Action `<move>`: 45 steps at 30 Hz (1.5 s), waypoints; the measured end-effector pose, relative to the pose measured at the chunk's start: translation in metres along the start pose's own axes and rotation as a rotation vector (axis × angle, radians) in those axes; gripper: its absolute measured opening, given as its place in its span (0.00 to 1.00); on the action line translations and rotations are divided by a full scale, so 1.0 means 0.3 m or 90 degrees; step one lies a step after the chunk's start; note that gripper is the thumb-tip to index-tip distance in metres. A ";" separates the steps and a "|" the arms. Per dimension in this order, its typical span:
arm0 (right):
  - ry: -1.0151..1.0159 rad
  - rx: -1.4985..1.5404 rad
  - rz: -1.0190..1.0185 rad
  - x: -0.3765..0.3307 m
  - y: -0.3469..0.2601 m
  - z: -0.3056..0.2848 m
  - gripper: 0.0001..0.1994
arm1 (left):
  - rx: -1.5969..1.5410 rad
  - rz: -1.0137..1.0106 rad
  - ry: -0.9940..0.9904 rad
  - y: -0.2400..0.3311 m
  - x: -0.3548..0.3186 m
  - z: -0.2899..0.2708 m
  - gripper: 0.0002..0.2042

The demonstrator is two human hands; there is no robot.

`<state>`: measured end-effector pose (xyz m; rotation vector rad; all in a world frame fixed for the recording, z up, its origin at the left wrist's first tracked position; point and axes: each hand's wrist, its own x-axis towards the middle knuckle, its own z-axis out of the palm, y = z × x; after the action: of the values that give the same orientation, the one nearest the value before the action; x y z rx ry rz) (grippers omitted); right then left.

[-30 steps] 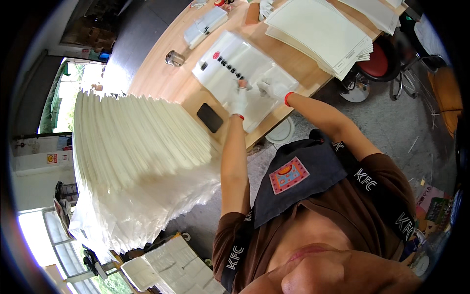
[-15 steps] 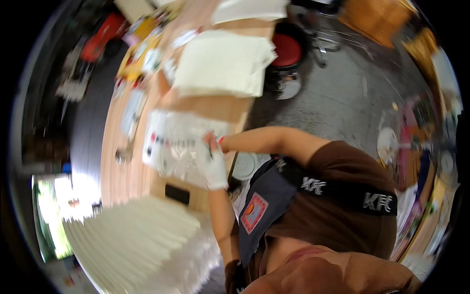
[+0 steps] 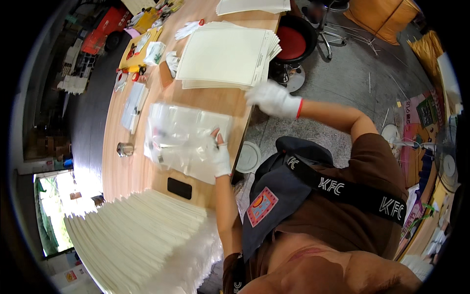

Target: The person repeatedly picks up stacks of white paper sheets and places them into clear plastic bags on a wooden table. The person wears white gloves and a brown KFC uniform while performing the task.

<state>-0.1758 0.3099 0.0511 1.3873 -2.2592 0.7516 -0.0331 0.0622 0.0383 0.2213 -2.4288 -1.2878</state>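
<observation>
My left hand point(image 3: 218, 153), in a white glove with bare fingertips, is at the near edge of a pile of clear plastic bags point(image 3: 169, 122). Its thumb and finger appear to pinch the top bag's edge, and the other fingers are hidden. Motion blurs my right hand point(image 3: 275, 99), also in a white glove with a red cuff. It hovers off the table edge, beside the near right corner of a stack of cream paper sheets point(image 3: 220, 54). Whether its fingers hold anything cannot be made out.
A tall pile of cream sheets point(image 3: 132, 235) in clear plastic fills the lower left. Nearby lie a black phone point(image 3: 179, 188), a metal cup point(image 3: 125, 149) and a flat packet point(image 3: 133, 108). A red-seated stool point(image 3: 292, 41) stands by the table, and spare gloves point(image 3: 188, 30) lie farther back.
My right hand has left the plastic bags and moved right and away, to beside the paper stack. My left hand has stayed at the bags, with its fingertips now in plain sight.
</observation>
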 end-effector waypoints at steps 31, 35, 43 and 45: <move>0.005 1.041 0.540 -0.032 -0.096 0.073 0.30 | -0.243 -0.383 -0.181 0.035 0.159 -0.134 0.19; -0.176 0.537 0.601 0.108 -0.291 -0.015 0.26 | 0.086 -0.029 -0.359 0.088 0.055 0.123 0.24; -0.160 0.219 0.263 0.144 -0.223 -0.176 0.15 | -0.536 -0.232 -0.010 0.265 0.112 -0.248 0.27; -0.189 0.150 0.118 0.197 -0.271 -0.266 0.13 | -0.593 -0.202 0.059 0.237 0.126 -0.418 0.25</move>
<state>-0.1252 0.2887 0.1672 1.4927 -2.6284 0.9531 -0.0145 -0.0047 0.1703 0.3865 -1.5203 -2.3144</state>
